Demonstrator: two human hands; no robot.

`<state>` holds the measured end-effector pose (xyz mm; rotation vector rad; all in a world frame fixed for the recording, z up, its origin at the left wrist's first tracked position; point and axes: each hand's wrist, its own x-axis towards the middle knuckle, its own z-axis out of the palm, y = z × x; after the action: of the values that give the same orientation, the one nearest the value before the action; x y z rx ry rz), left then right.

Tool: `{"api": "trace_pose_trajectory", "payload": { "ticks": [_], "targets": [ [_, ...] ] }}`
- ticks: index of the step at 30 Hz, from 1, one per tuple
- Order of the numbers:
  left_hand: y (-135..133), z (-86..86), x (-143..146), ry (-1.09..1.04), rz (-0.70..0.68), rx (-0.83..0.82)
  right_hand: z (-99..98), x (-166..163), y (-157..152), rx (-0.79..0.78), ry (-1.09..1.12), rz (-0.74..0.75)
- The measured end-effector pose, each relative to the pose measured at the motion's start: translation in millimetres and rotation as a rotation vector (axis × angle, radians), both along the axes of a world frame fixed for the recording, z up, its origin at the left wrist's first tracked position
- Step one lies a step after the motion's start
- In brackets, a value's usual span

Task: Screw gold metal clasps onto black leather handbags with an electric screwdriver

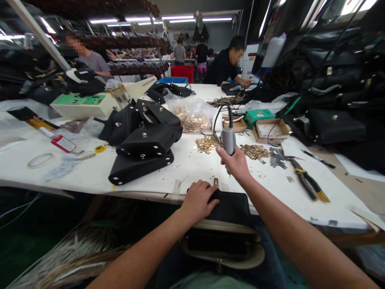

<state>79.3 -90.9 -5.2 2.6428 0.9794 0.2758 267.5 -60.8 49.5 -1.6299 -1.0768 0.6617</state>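
Note:
My right hand [236,162] is closed around a grey corded electric screwdriver [228,138], held upright above the white table [195,164]. Its tip points down toward a small brass fitting [215,182] at the edge of a black bag [231,206] lying at the table's front edge. My left hand [198,200] presses down on that bag's flap, fingers curled over its left side beside the fitting.
Three stacked black bags [144,144] lie left of centre. Piles of brass fittings [206,143], a plastic bag of them [192,116], small boxes [270,129] and yellow-handled pliers [308,182] sit around. Other people work at the far end.

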Motion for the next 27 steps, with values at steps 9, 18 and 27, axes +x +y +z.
{"api": "trace_pose_trajectory", "payload": {
  "ticks": [9, 18, 27],
  "targets": [
    [-10.2, 3.5, -6.2, -0.324, 0.262, -0.371, -54.6, 20.7, 0.6, -0.287, -0.579, 0.258],
    [-24.7, 19.3, -15.3, -0.53, 0.244, -0.33, -34.9, 35.6, -32.7, -0.131, -0.325, 0.245],
    [-34.5, 33.9, -10.5, -0.677, 0.103, -0.276, -59.3, 46.7, -215.8, -0.186, 0.39, 0.544]
  ]
}}
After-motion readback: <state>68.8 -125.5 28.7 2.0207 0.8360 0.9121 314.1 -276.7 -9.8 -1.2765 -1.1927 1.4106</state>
